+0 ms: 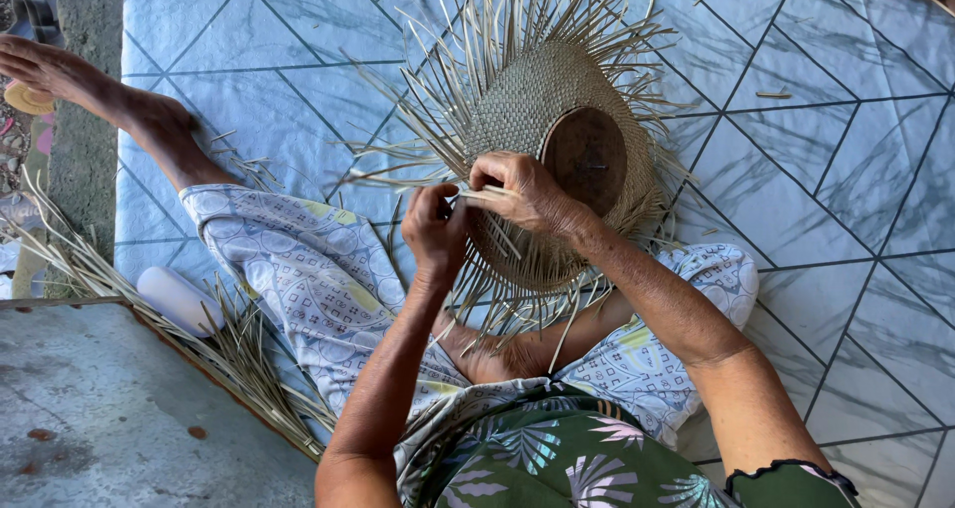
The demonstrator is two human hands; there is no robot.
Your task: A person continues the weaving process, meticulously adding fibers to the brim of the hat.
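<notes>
No packages, labels, signs or screens

Only a plain white rounded container (179, 300) lies unlabelled beside the straw bundle.

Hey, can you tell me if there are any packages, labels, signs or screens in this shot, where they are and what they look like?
No labels, signs or screens show.
White plastic bottle: lying on its side at lower left among loose straw strips, rounded, plain white, no label visible.
</notes>
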